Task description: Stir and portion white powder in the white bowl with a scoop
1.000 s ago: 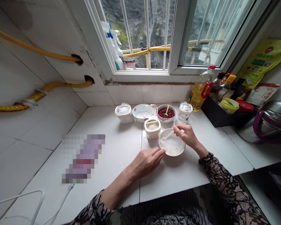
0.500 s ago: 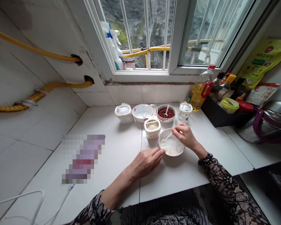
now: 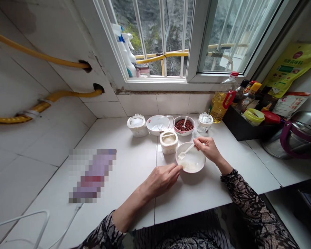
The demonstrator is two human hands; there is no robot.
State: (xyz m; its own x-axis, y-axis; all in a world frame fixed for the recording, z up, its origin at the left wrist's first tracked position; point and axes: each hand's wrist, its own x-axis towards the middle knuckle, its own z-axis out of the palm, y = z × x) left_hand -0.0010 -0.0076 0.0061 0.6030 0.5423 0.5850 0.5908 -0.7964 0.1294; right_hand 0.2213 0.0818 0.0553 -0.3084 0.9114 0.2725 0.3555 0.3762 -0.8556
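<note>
On the left of the counter (image 3: 129, 155) lies a purple thing (image 3: 100, 173), too pixelated to tell, with a white cable (image 3: 75, 212) at its near end. Farther back and to the right, a square tub (image 3: 140, 132) of white stuff stands by a flowered dish (image 3: 155, 132). Nearer, the left hand (image 3: 166, 178) comes in low, its thumb and fingers pinching the left near rim of the bowl (image 3: 199, 162). The bowl sits upright mid-counter — a little pale stuff in its bottom — just to the right of and nearer than a cream tub (image 3: 169, 148). Behind these is a dish of red beans (image 3: 180, 125) with a small spoon (image 3: 184, 123) in it. The right hand (image 3: 207, 149) grips a white spoon (image 3: 188, 149) by its handle end, the scoop tilted down to the left inside the bowl. Farther right come a lidded jar (image 3: 205, 121), an oil bottle (image 3: 218, 108), a black box (image 3: 241, 125) of bottles and a steel pot (image 3: 273, 141).
</note>
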